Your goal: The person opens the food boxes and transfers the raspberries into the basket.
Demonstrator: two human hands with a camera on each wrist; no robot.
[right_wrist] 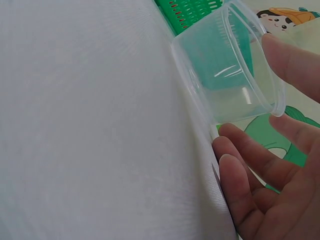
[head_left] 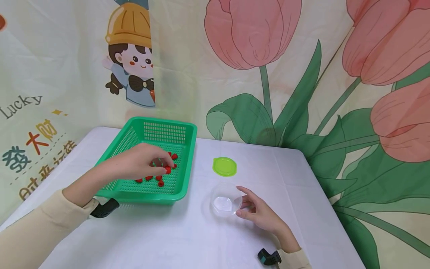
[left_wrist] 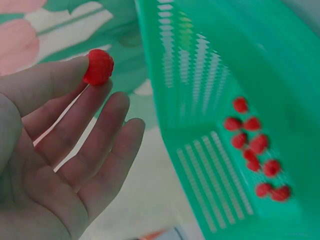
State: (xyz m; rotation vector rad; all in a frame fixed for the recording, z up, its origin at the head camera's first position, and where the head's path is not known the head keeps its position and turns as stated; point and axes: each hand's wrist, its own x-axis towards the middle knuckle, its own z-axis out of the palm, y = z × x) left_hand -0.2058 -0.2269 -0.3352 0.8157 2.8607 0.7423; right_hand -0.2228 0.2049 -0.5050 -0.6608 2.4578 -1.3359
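Observation:
My left hand (head_left: pixel 137 162) is over the green plastic basket (head_left: pixel 189 168) and pinches a red raspberry (left_wrist: pixel 100 67) between thumb and index finger, the other fingers spread loosely. Several more raspberries (left_wrist: pixel 258 144) lie on the basket's floor, partly covered by the hand in the head view. On the table, a clear round plastic cup (head_left: pixel 223 203) stands upright with nothing visible inside. My right hand (head_left: pixel 260 213) holds its right side, with thumb and index finger at the rim in the right wrist view and the remaining fingers curled beside it.
Behind the cup a bright green lid (head_left: pixel 224 166) lies flat on the white tablecloth (head_left: pixel 168 239). The basket's slotted walls rise around the berries. A printed curtain (head_left: pixel 181 67) with tulips and a cartoon figure hangs along the table's back edge.

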